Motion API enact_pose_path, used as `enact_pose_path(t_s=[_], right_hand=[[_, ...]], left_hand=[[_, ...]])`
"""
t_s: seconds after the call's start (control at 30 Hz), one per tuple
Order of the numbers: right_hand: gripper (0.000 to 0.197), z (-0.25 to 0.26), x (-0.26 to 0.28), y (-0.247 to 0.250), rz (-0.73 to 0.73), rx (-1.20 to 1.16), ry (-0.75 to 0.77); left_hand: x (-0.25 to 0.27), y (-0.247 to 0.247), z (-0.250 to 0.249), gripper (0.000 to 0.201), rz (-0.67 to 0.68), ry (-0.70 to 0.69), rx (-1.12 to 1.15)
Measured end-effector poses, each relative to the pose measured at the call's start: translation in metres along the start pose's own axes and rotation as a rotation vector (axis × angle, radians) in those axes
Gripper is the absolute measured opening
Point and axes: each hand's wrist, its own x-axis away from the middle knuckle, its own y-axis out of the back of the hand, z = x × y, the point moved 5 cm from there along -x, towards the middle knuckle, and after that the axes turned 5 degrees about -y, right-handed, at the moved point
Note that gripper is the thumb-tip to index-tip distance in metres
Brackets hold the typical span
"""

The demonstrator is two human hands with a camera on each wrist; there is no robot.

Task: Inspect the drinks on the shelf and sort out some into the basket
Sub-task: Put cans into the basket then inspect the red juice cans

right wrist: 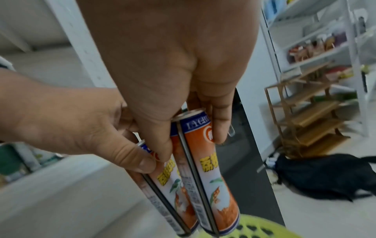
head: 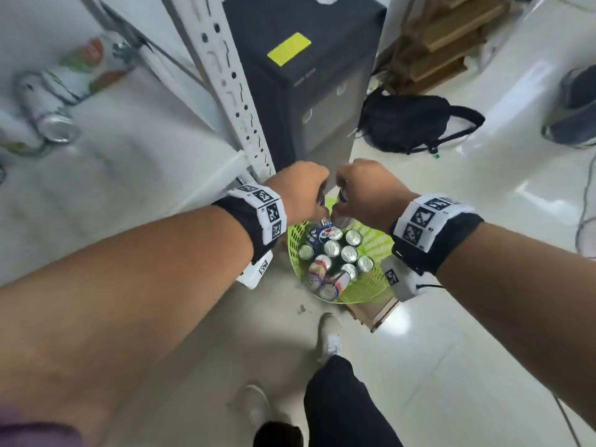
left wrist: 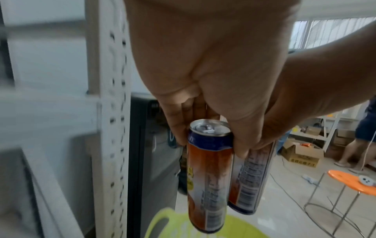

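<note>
Fingers (left wrist: 179, 128) of left hand (head: 301, 188) and right hand (head: 364, 188) each pinching an orange can (left wrist: 209, 177), side by side over green basket (head: 371, 282) of cans.

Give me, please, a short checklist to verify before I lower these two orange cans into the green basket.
1. Grip of left hand on left orange can: ok, fingers and thumb pinch its top end.
2. Grip of right hand on right orange can: ok.
3. Both cans upright, tops up: ok.
4. Both held above green basket: ok, its rim shows beneath them.
5. Free spot directly below: cannot tell, the hands hide it; the cans inside fill much of the floor.
</note>
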Motion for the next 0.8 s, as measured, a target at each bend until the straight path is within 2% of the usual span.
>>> enact_pose_path(t_s=[0.17,0.3,0.43,0.53,0.63,0.8], right_hand=[[0.039,-0.049,-0.037,-0.097,0.117,-0.082,-0.063],[0.046,-0.069,-0.055,-0.168,0.212,-0.087,-0.136],[0.053,-0.083,-0.065,-0.215,0.222,-0.078,-0.241],[0.056,-0.083,-0.060,-0.239,0.250,-0.075,-0.260],[0.046,-0.075,-0.050,-0.252,0.295,-0.072,-0.245],[0.035,-0.048,-0.029,-0.234,0.343,-0.028,-0.231]], left_hand=[[-0.043,-0.094,0.038,0.042,0.095,0.040,0.024],[-0.054,-0.153,0.071,0.043,0.124,0.076,0.024],[-0.049,-0.194,0.104,0.041,0.118,0.154,0.010],[-0.037,-0.217,0.117,0.041,0.127,0.186,0.054],[-0.018,-0.232,0.118,0.040,0.185,0.181,0.147],[0.024,-0.211,0.117,0.042,0.181,0.170,0.187]])
